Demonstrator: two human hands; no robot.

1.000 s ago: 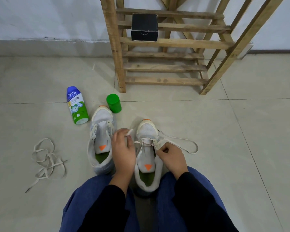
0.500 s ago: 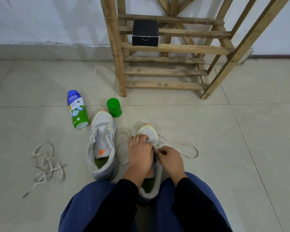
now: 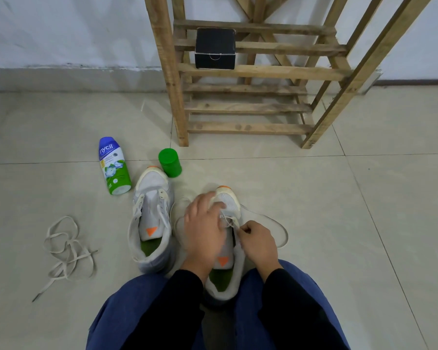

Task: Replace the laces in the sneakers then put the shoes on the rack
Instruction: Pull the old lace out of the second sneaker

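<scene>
Two white sneakers stand toe-away on the tiled floor in front of my knees. The right sneaker (image 3: pixel 229 198) has a cream lace (image 3: pixel 276 223) threaded near its toe, looping out to the right. My left hand (image 3: pixel 204 231) lies over its tongue, fingers reaching to the front eyelets. My right hand (image 3: pixel 257 239) pinches the lace beside the eyelets. The left sneaker (image 3: pixel 152 213) stands unlaced, tongue up. A loose lace (image 3: pixel 66 248) lies tangled at the left. The wooden rack (image 3: pixel 245 107) stands ahead against the wall.
A blue and green bottle (image 3: pixel 113 165) lies on the floor left of the sneakers, with a green cap (image 3: pixel 170 162) standing near the rack's left post. A black box (image 3: pixel 215 49) sits on a rack shelf. My blue-trousered knees fill the bottom edge.
My left hand has moved from beside the right sneaker onto its tongue and slid forward to the front eyelets. My right hand stays pinching the lace at the shoe's right side.
</scene>
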